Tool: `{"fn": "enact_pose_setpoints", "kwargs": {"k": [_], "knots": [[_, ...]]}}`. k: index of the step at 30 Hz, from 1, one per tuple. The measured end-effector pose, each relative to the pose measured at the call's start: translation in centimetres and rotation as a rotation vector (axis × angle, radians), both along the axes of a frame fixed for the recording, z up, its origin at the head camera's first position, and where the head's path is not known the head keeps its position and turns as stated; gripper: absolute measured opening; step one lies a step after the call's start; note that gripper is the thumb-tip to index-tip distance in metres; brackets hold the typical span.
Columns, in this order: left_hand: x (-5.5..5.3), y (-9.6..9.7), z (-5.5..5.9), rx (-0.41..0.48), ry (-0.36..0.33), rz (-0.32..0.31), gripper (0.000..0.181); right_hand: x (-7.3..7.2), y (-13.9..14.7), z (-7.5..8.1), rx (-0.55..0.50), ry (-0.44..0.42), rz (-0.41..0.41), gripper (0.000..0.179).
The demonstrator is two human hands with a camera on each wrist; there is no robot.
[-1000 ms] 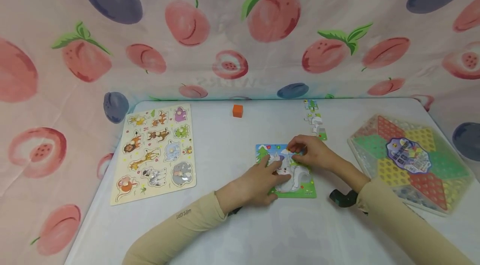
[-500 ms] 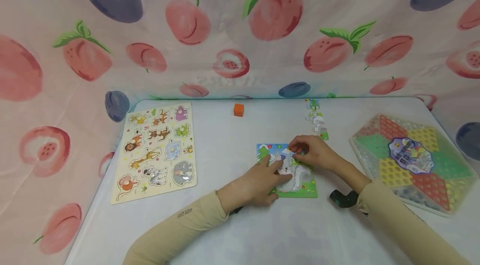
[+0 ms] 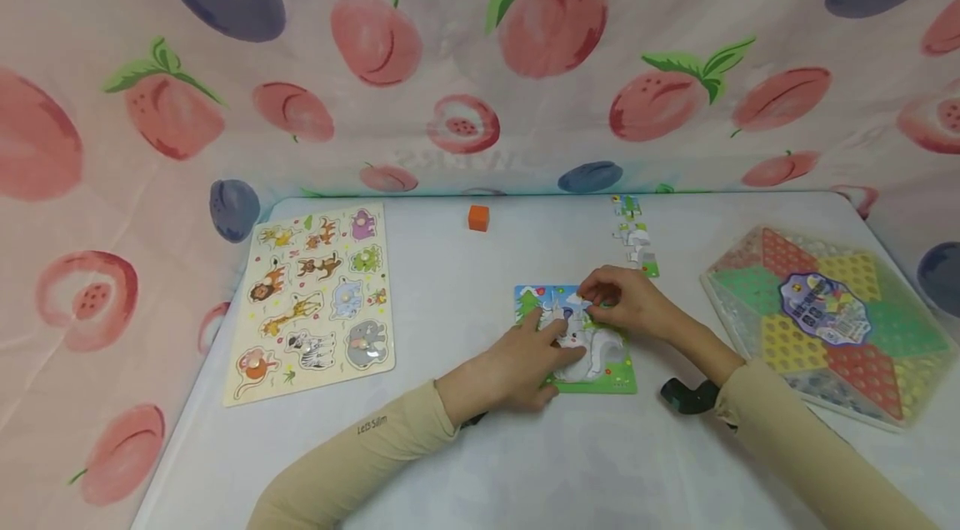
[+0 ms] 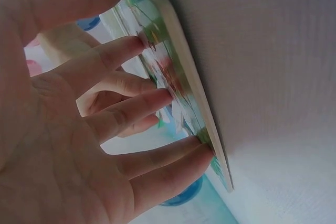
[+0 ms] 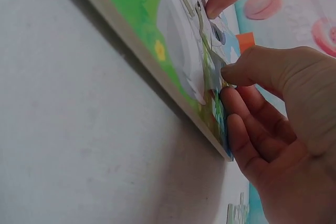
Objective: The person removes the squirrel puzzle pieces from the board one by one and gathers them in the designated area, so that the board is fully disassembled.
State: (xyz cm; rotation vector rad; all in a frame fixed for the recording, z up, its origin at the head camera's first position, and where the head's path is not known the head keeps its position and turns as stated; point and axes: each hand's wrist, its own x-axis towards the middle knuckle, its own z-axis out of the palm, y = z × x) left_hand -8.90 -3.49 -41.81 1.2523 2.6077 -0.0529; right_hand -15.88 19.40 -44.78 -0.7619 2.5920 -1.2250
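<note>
A jigsaw puzzle (image 3: 615, 382) with a squirrel-like animal picture lies in its flat tray on the table, in front of me. My left hand (image 3: 517, 363) rests on its left part with fingers spread. In the left wrist view those fingertips (image 4: 164, 96) touch the picture and the tray's edge. At the upper right of the puzzle, my right hand (image 3: 633, 307) bends its thumb and fingers together. The right wrist view shows the thumb and fingers pinching a greyish puzzle piece (image 5: 216, 72), partly hidden, at the picture's surface. Some raised piece edges show beside the left fingertips.
Several loose puzzle pieces (image 3: 633, 237) lie in a column behind the right hand. An orange cube (image 3: 478, 218) sits at the back. A wooden animal peg board (image 3: 311, 297) lies left; a hexagonal patterned game box (image 3: 828, 322) lies right. Fruit-printed cloth hangs behind the table.
Both hands stay in nearly the same place on the puzzle. The head view shifts very slightly; nothing is visibly picked up or let go.
</note>
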Motion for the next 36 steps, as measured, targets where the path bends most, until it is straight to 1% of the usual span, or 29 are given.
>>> {"fn": "enact_pose_setpoints", "kwargs": {"k": [3,6,11,15,23,30,36], "knots": [[0.0,0.0,0.0,-0.002,0.002,-0.005,0.058,0.0,-0.1,0.0,-0.002,-0.009,-0.017,0.023],[0.0,0.1,0.0,-0.002,0.007,-0.014,0.059,0.1,-0.1,0.0,-0.002,-0.011,-0.025,0.030],[0.0,0.1,0.1,0.006,0.009,-0.022,0.058,0.0,-0.1,0.1,0.001,-0.009,-0.003,0.038],[0.0,-0.1,0.1,0.011,0.017,-0.028,0.058,-0.2,0.0,0.3,-0.003,-0.038,0.013,0.036],[0.1,-0.1,0.2,0.012,0.032,-0.039,0.058,-0.7,-0.3,0.6,0.008,-0.145,0.048,0.035],[0.0,-0.2,0.2,0.019,0.039,-0.042,0.057,-0.9,-0.5,0.9,-0.007,-0.186,0.014,0.031],[-0.1,0.0,0.1,0.021,0.013,-0.031,0.058,-1.2,-0.5,1.0,-0.014,-0.200,-0.025,0.028]]}}
